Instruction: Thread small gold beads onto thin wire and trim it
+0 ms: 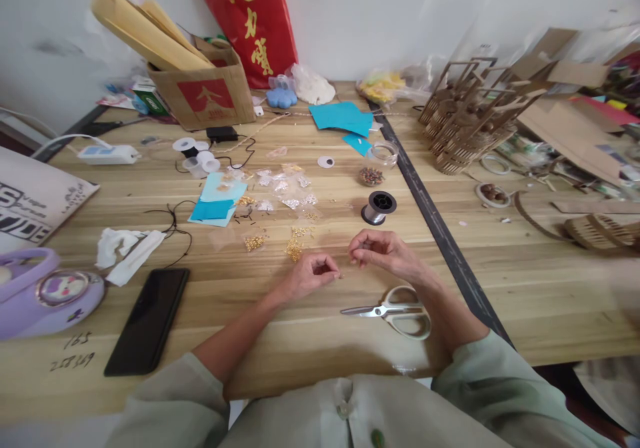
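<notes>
My left hand (311, 276) is closed in a pinch, with a tiny object at the fingertips that is too small to name. Just to its right, my right hand (383, 251) also has thumb and fingers pressed together; whatever they may hold is hidden. A small gap separates the two hands above the wooden table (300, 341). Beyond the left hand lie loose gold-coloured findings (295, 245) and a small heap of gold pieces (255, 242). A spool of fine wire (379, 208) stands behind the right hand. Scissors with white handles (387, 311) rest below it.
On the left are a black phone (147, 321), white tissue (133, 251) and a purple container (47, 295). Blue cards (215, 201) and small plastic bags (287, 185) lie farther back. A dark strip (435, 215) crosses the table; woven baskets (465, 121) stand right of it.
</notes>
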Tool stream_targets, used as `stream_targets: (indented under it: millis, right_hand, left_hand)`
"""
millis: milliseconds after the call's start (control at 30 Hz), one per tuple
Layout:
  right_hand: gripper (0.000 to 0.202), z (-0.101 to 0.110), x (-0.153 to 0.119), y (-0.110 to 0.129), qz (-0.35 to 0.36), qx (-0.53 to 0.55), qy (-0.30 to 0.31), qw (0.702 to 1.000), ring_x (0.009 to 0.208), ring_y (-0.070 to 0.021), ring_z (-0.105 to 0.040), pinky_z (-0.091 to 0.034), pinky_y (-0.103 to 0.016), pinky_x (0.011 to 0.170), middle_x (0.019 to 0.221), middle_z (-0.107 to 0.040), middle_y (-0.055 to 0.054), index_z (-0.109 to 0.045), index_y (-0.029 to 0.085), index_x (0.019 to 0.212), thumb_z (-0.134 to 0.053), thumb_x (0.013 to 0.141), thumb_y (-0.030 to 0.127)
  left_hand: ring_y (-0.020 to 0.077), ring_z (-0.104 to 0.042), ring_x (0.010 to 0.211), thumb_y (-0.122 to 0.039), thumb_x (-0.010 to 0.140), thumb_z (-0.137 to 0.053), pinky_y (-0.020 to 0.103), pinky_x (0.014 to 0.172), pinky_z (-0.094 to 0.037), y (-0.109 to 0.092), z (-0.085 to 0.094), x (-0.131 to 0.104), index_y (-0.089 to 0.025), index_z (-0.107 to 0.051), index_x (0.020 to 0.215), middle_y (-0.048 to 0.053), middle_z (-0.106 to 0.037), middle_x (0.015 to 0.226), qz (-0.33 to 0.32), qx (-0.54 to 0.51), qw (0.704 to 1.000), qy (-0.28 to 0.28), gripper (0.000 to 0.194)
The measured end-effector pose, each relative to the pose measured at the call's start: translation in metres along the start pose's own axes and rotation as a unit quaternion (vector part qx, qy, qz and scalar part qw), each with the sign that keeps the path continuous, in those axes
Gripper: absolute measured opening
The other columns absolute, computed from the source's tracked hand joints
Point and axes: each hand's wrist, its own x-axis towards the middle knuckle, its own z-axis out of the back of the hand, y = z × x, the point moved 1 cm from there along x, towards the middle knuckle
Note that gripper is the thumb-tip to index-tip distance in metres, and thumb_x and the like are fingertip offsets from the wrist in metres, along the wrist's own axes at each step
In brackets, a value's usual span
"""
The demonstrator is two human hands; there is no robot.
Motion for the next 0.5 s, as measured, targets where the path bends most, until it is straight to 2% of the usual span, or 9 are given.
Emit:
stream_targets:
  millis: [133,267,367,500]
  right_hand:
    - [0.026,0.007,0.002,-0.007,0.006,-0.057,-0.031,0.998,0.062,-0.0114,-0.055,-0.046,-0.024,0.06,0.067,-0.059,-0.001,-0.059,0.014,0.08,-0.061,0.083,0.039]
    - [0.032,0.012,0.002,-0.011,0.014,-0.188,-0.038,0.981,0.059,-0.0111,-0.05,-0.041,-0.023,0.056,0.063,-0.055,0.0,-0.057,0.014,0.073,-0.049,0.09,0.04]
    - [0.027,0.012,0.001,-0.008,0.051,-0.308,-0.05,0.949,0.068,-0.0142,-0.054,-0.043,-0.025,0.062,0.071,-0.061,-0.003,-0.062,0.015,0.077,-0.051,0.089,0.037]
    - [0.013,0.004,-0.002,0.0,0.164,-0.424,-0.062,0.889,0.086,-0.0205,-0.055,-0.043,-0.034,0.082,0.085,-0.066,-0.008,-0.065,0.017,0.084,-0.059,0.086,0.028]
  left_hand:
    - [0.0119,-0.059,0.063,-0.034,0.071,-0.07,0.022,0.061,-0.044,0.005,0.001,0.002,-0.01,-0.063,0.071,0.006,-0.067,0.069,0.003,0.012,1.0,-0.025,0.024]
    - [0.0103,-0.057,0.059,-0.032,0.072,-0.069,0.021,0.058,-0.043,0.007,0.002,0.003,-0.01,-0.063,0.071,0.004,-0.065,0.066,0.009,-0.002,0.999,-0.034,0.023]
    - [0.0098,-0.057,0.057,-0.031,0.071,-0.07,0.021,0.057,-0.044,0.008,0.002,0.003,-0.011,-0.063,0.07,0.003,-0.064,0.063,0.011,-0.022,0.999,-0.036,0.021]
    - [0.0093,-0.058,0.057,-0.03,0.071,-0.07,0.02,0.056,-0.045,0.006,0.003,0.004,-0.01,-0.063,0.07,0.003,-0.065,0.064,0.008,-0.033,0.999,-0.035,0.021]
